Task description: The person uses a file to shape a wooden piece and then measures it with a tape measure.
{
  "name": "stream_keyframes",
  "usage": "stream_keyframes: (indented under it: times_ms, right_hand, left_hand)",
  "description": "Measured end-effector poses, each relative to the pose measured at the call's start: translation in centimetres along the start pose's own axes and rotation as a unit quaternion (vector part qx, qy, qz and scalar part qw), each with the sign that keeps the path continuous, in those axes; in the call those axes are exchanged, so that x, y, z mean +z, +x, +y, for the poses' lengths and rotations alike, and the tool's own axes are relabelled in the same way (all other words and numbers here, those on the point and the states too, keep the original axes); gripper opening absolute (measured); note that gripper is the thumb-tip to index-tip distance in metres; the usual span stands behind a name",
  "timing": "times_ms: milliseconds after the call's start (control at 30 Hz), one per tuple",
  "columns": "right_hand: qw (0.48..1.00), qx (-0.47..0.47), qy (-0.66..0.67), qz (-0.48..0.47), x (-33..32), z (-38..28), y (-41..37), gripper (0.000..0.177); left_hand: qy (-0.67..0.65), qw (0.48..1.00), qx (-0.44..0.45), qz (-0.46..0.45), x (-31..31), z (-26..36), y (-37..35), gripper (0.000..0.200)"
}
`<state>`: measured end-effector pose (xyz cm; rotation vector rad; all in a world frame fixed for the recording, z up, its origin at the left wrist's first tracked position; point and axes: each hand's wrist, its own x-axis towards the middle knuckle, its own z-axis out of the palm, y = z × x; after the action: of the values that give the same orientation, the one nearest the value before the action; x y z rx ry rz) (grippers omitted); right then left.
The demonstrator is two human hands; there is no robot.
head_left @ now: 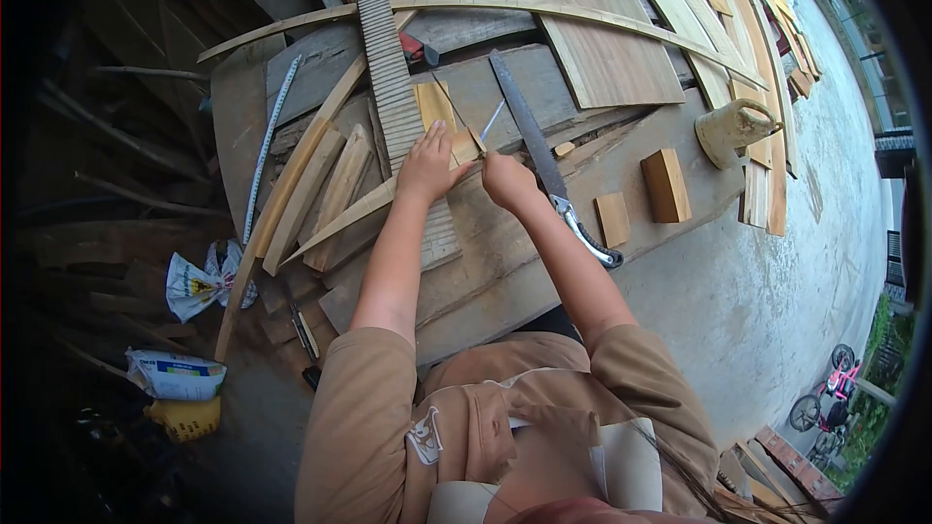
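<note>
My left hand (427,167) lies with fingers stretched over a small light wood block (436,107) and the edge of a long ribbed wooden strip (390,78). Close beside it, my right hand (507,180) is closed at the end of a thin dark strip (456,112); what its fingers grip is too small to make out. A blue-and-white pen-like stick (493,120) lies just beyond the right hand. To the right of it a handsaw (529,126) rests on the boards, its handle towards me. A long tapered wooden piece (345,218) passes under my left wrist.
Wood blocks (664,186) and a cream-coloured container (730,132) stand on the right. A wide plank (592,29) and a curved strip (582,12) lie at the back. A measuring tape (272,141) and a utility knife (304,332) are on the left.
</note>
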<state>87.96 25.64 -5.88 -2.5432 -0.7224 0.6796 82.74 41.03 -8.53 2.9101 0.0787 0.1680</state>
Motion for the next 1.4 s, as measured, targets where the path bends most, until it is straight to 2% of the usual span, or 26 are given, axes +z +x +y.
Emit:
stream_keyframes:
  times_ms: [233,333,500,567,667,833,933,1100,1167,1267,1400]
  right_hand:
    - [0.998,0.04,-0.008,-0.039,-0.4,3.6,-10.5,0.025]
    - [0.998,0.032,-0.01,-0.055,-1.3,2.6,-10.3,0.025]
    - [1.0,-0.002,0.007,-0.013,0.0,1.1,-1.4,0.024]
    - [1.0,-0.005,0.007,-0.003,0.2,0.6,-0.3,0.024]
    - [1.0,0.004,0.008,-0.004,0.1,0.7,-1.7,0.024]
    - [0.997,0.046,-0.012,-0.065,-1.5,3.4,-10.9,0.027]
    - [0.997,0.029,-0.005,-0.066,-1.7,3.3,-11.0,0.026]
    - [0.999,-0.002,0.005,-0.032,-0.8,0.8,-1.6,0.024]
    - [1.0,-0.003,0.0,-0.021,-0.5,0.3,0.0,0.024]
    - [1.0,0.003,0.005,-0.021,-0.6,0.4,-1.0,0.023]
    - [0.998,0.036,0.008,-0.058,-1.9,2.5,-8.8,0.024]
  left_hand:
    - [-0.012,1.0,-0.005,0.002,-0.4,0.2,-0.1,0.062]
    - [0.002,1.0,0.008,0.014,0.0,0.0,-0.2,0.063]
    - [0.001,1.0,-0.004,0.016,-0.4,0.4,-0.2,0.064]
    - [0.004,1.0,-0.008,0.016,-0.4,0.3,0.0,0.064]
    - [0.002,1.0,-0.005,0.014,-0.1,0.1,-0.3,0.063]
    - [-0.011,1.0,-0.026,-0.012,-0.5,0.4,0.0,0.064]
    - [-0.004,1.0,-0.004,0.007,-0.2,0.1,0.0,0.065]
    - [-0.01,1.0,-0.006,0.01,-0.5,0.2,-0.1,0.065]
    - [-0.011,1.0,-0.01,0.008,-0.5,0.3,0.1,0.065]
    - [-0.008,1.0,-0.022,0.008,-0.3,0.3,-0.1,0.065]
    - [-0.013,1.0,-0.014,0.0,-0.6,0.3,-0.1,0.065]
